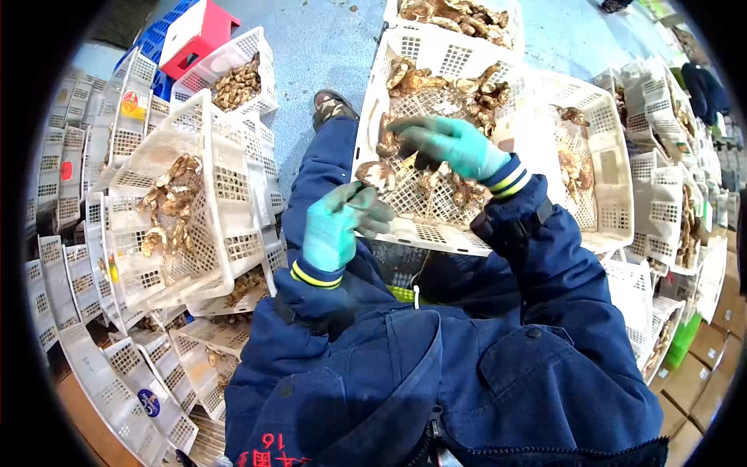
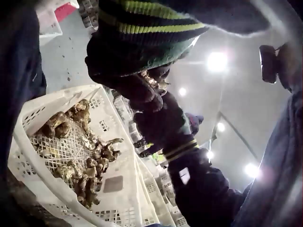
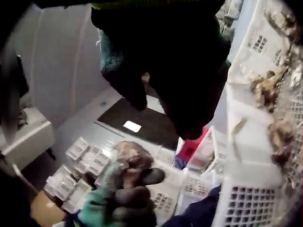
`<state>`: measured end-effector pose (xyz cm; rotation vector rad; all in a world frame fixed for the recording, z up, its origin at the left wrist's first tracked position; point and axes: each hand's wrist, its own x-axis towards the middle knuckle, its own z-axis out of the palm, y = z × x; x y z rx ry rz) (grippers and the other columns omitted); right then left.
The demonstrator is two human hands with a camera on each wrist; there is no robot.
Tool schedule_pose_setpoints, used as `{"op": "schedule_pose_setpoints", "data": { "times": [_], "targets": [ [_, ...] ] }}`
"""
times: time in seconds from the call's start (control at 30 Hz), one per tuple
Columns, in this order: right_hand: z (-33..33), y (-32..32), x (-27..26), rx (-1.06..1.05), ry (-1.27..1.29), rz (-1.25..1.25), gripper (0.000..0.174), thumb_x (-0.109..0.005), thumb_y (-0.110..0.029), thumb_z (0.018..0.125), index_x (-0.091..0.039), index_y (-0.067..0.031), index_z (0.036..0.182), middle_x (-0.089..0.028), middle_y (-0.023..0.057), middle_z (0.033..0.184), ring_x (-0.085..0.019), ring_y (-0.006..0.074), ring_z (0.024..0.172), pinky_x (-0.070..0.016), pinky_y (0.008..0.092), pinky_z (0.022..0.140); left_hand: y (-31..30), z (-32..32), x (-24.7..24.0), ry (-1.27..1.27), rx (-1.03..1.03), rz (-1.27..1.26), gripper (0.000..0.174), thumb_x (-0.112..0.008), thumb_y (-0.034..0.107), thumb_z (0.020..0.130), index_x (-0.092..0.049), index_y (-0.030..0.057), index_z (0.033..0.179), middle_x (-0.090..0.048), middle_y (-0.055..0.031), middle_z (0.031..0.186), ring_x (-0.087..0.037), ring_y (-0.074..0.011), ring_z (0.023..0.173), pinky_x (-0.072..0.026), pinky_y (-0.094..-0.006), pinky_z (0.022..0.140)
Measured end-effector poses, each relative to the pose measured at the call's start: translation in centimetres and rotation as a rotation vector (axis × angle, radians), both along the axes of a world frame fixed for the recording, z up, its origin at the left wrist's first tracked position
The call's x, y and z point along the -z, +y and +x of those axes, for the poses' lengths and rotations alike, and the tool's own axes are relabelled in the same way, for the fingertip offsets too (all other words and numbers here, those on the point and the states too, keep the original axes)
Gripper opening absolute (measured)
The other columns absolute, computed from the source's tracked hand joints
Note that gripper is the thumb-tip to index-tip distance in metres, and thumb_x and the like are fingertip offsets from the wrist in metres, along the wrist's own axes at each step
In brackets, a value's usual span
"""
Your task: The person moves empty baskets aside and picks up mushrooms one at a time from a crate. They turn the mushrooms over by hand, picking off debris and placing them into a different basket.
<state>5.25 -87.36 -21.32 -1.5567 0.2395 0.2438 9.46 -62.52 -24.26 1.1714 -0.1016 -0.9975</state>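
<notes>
My left hand [image 1: 334,226], in a mint-green glove with dark fingers, grips a brown-and-white mushroom [image 1: 376,177] by its lower part. In the right wrist view the mushroom's rounded cap [image 3: 132,156] faces up above the curled fingers. My right hand [image 1: 459,146], gloved alike, hovers palm down over the white basket [image 1: 436,232], its fingers extended toward the left and parted from the thumb. Clumps of brown mushrooms [image 1: 486,97] lie along the basket's far and right sides, with more under the right hand.
To the right sits another white basket [image 1: 615,156] with a few mushrooms. A tilted basket [image 1: 210,194] with mushrooms stands at my left, among stacks of similar baskets. A red-and-white stool [image 1: 194,39] is at far left on the blue floor [image 1: 311,47]. Cardboard boxes [image 1: 700,366] line the right.
</notes>
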Motion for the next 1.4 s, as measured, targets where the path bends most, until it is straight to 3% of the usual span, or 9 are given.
{"op": "schedule_pose_setpoints", "data": {
  "times": [0.1,0.2,0.4,0.53,0.6,0.73,0.93,1.23,1.4],
  "targets": [
    [0.1,-6.3,10.9,-0.213,0.097,-1.08,0.051,-0.049,-0.043,0.09,-0.056,-0.0105,0.128,-0.066,0.0184,0.111,-0.062,0.0315,0.106,-0.0484,0.0417,0.091,2.8,2.6,-1.5,0.466,-0.086,-0.337,0.023,-0.046,0.024,0.097,-0.055,0.0068,0.109,-0.052,-0.0044,0.083,-0.046,-0.0116,0.069,-0.0361,-0.0235,0.055],
    [-1.1,-5.2,11.7,-0.513,0.439,-1.126,0.057,-0.051,-0.039,0.088,-0.046,-0.0145,0.139,-0.059,0.0219,0.123,-0.056,0.0356,0.116,-0.0446,0.043,0.098,8.3,7.1,-4.9,0.061,-0.487,-0.66,0.056,-0.054,0.031,0.095,-0.04,-0.0017,0.138,-0.064,-0.0106,0.12,-0.066,-0.0197,0.097,-0.0566,-0.0333,0.081],
    [-0.3,-2.6,17.3,-0.476,0.401,-1.277,0.045,-0.061,-0.031,0.082,-0.056,-0.0158,0.124,-0.065,0.0139,0.114,-0.062,0.0315,0.108,-0.0476,0.0462,0.091,5.2,5.9,-7.4,0.021,-0.184,-0.311,0.096,-0.048,0.067,0.087,-0.02,-0.0032,0.147,-0.033,-0.0193,0.148,-0.052,-0.0208,0.118,-0.0514,-0.0312,0.09],
    [0.2,-4.0,18.8,-0.326,0.316,-1.033,0.042,-0.064,-0.023,0.078,-0.063,-0.0162,0.119,-0.068,0.0109,0.101,-0.066,0.0262,0.091,-0.0511,0.0394,0.077,1.3,1.7,0.5,-0.087,0.209,-0.219,0.082,-0.053,0.057,0.09,-0.031,-0.0021,0.142,-0.048,-0.0229,0.134,-0.056,-0.0347,0.116,-0.0473,-0.0419,0.097],
    [0.3,-4.7,16.3,-0.136,0.484,-0.309,0.052,-0.066,-0.007,0.081,-0.056,-0.0135,0.131,-0.067,0.0086,0.113,-0.061,0.0131,0.1,-0.0487,0.0286,0.088,-0.1,0.3,3.0,0.124,0.147,-0.023,0.075,-0.046,0.055,0.094,-0.031,-0.0008,0.142,-0.051,-0.0233,0.129,-0.056,-0.0352,0.117,-0.0477,-0.0427,0.096],
    [-0.6,-0.7,7.5,-0.009,-0.142,0.197,0.063,-0.056,0.016,0.073,-0.051,-0.0033,0.133,-0.057,0.0066,0.131,-0.053,0.0139,0.115,-0.0446,0.0299,0.098,-1.6,-1.2,4.4,0.538,0.073,-0.186,0.06,-0.04,0.049,0.099,-0.036,0.0032,0.138,-0.052,-0.0251,0.128,-0.054,-0.039,0.118,-0.0492,-0.0477,0.094],
    [-1.0,3.7,1.0,-0.107,-0.717,-0.24,0.065,-0.055,0.007,0.072,-0.048,-0.0042,0.135,-0.055,0.0143,0.13,-0.052,0.0295,0.122,-0.0405,0.0382,0.103,-1.4,-1.1,-1.3,0.293,0.152,-0.252,0.044,-0.051,0.028,0.097,-0.043,-0.0009,0.129,-0.057,-0.023,0.121,-0.064,-0.0317,0.098,-0.054,-0.0389,0.077],
    [-4.6,-2.2,6.8,0.244,-0.044,0.133,0.035,-0.054,-0.008,0.094,-0.055,-0.0029,0.129,-0.06,0.0048,0.121,-0.055,0.0126,0.109,-0.0433,0.026,0.095,0.7,-2.3,-5.5,-0.077,-0.144,0.134,0.032,-0.066,0.008,0.088,-0.058,-0.0036,0.116,-0.067,-0.0103,0.085,-0.064,-0.0148,0.062,-0.0462,-0.0222,0.049],
    [-4.2,-5.6,15.3,0.188,0.13,-0.361,0.043,-0.058,-0.026,0.092,-0.054,-0.0081,0.131,-0.067,0.0077,0.106,-0.06,0.0121,0.086,-0.0483,0.0272,0.08,7.2,3.9,-8.9,-0.144,-0.464,-0.378,0.076,-0.039,0.063,0.089,-0.043,0.0033,0.135,-0.056,-0.0173,0.121,-0.064,-0.0134,0.083,-0.051,-0.0232,0.061]
  ]
}}
